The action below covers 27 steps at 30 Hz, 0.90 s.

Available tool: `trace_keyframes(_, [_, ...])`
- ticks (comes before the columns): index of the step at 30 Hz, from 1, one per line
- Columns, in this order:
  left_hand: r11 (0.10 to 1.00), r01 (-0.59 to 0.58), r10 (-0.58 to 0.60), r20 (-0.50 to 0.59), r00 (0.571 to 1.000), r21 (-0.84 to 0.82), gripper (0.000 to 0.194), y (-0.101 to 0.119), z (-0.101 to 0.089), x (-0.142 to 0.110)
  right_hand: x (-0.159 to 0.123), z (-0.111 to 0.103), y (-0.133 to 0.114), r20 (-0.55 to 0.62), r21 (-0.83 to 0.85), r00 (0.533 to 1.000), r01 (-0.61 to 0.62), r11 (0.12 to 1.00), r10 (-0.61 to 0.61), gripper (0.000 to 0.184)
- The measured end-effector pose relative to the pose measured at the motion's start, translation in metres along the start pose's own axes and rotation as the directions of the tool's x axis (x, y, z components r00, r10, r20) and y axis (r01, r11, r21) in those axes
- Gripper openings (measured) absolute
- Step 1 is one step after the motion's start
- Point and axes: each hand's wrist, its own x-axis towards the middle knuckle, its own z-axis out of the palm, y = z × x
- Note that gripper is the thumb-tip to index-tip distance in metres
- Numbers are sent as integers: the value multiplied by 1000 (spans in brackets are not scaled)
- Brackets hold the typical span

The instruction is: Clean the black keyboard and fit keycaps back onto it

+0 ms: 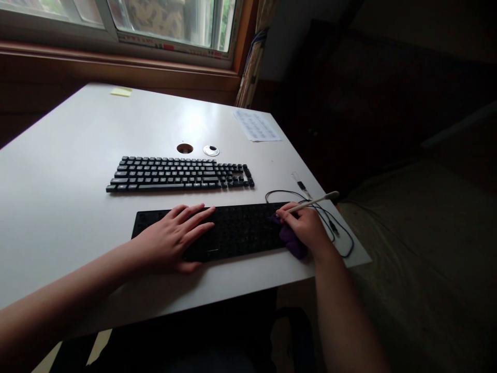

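A black keyboard base [248,228], its keycaps off, lies at the table's near edge. My left hand [174,233] rests on its left part with fingers spread. Over the right end, my right hand [305,225] pinches a slim pale stick [310,203] with a rounded, darker upper end, like a toothbrush handle. A purple cloth [293,242] is bunched under the same hand, at the stick's lower end, against the base. The stick's tip is hidden. Behind the base, loose black keycaps [166,173] are laid out in keyboard order.
A thin black cable [347,235] loops on the white table [62,155] near its right edge. A small clear tool with a black part [301,185] lies beside it. Farther back are a round hole [185,148], its metal cover [211,151], a printed sheet [257,126] and a yellow note [121,92].
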Motion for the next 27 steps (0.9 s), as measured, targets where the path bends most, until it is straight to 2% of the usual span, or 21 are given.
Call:
trace_keyframes(8, [1000,-5,5,-11,1000,-11,78,-1,0,1,2,10,-3,41,63,994,98,993,-101,16])
trace_keyframes(14, [1000,-1,1,-13,1000,-17,78,-1,0,1,6,19,-14,-49,-46,990,133,990,-135,19])
trace_keyframes(17, [1000,-2,1,-8,1000,-14,77,0,-1,1,6,19,-18,-73,-69,993,87,994,-92,22])
trace_keyframes(23, [1000,3,-3,-7,1000,-26,78,0,-2,1,3,16,-15,-9,-7,999,-33,999,33,30])
trace_keyframes(27, [1000,-2,2,-7,1000,-28,79,-1,-1,1,6,22,-13,-82,62,995,-46,997,51,29])
